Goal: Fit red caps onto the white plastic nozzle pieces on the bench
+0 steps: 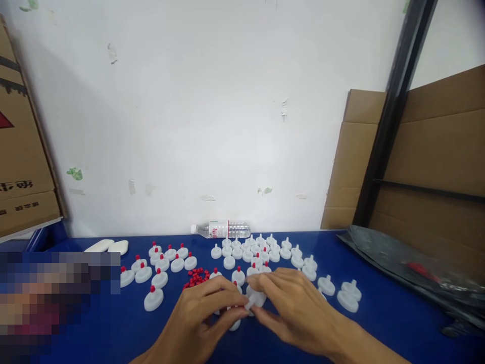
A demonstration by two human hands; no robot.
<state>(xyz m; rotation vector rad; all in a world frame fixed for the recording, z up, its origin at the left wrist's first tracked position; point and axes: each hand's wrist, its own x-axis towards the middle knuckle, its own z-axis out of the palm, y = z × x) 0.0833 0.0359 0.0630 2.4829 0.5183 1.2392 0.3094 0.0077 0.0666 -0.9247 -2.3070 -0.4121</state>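
In front of me, my right hand grips a white nozzle cap, a round lid with a narrow spout, tilted so that the spout points left. The thumb and fingers of my left hand are pinched at the spout's tip; whether a small red tip cap sits between them is hidden. Several similar white lids with red tips stand just behind and beneath my hands. A loose pile of small red tip caps lies beyond my left hand.
White lids without red tips cluster behind, with more at right. Red-tipped lids stand at left. A plastic bottle lies by the wall. Dark plastic bags cover the right side. Cardboard stands at left.
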